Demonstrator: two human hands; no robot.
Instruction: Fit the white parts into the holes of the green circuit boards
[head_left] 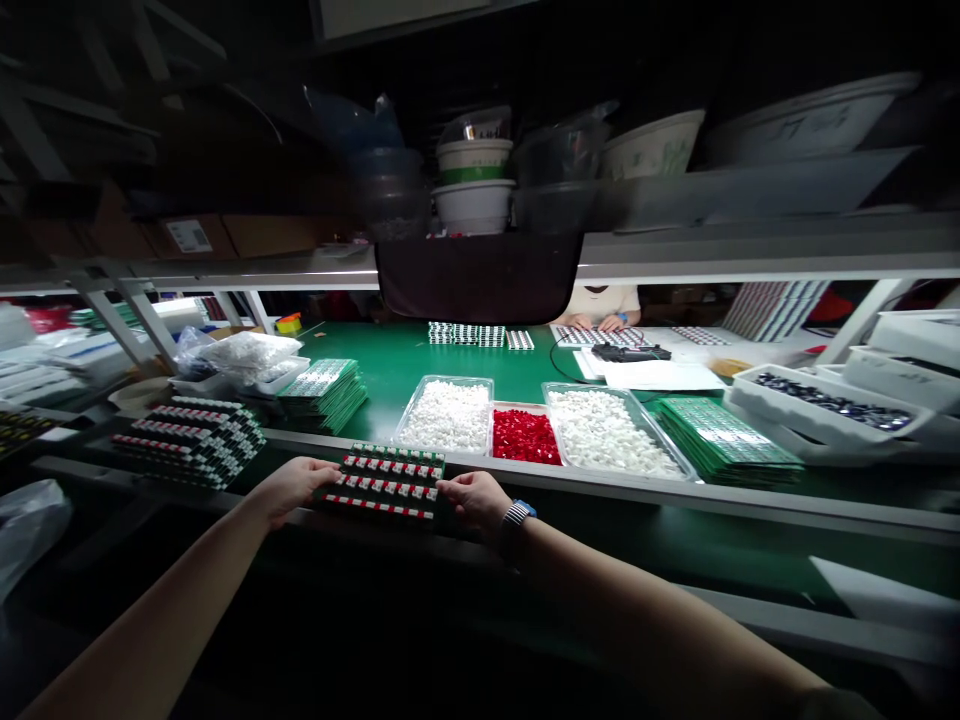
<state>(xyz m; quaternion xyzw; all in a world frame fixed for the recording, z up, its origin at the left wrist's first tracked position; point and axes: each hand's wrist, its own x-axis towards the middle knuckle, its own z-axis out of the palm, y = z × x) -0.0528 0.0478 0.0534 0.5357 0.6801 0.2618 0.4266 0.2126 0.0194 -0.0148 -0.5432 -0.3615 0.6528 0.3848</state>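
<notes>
The green table (pixel 390 355) extends beneath the shelf (pixel 675 255). On the left side lies the stack of filled boards (pixel 187 440), with white and red pieces in rows. On the right side sits a stack of green boards (pixel 724 440). Between the sides, three trays stand in a row along the front edge: the right tray (pixel 664 428), holding white pieces; the left tray (pixel 492 400), also holding white pieces; and the middle tray (pixel 521 404) (the smallest of the three), holding red pieces. The held board (pixel 386 485), bearing rows of white and red pieces, is located in front of the left tray, between both hands. The left hand (pixel 304 485) grips its left edge; the right hand (pixel 476 500) pinches its right edge. A watch (pixel 519 512) encircles the right wrist.
</notes>
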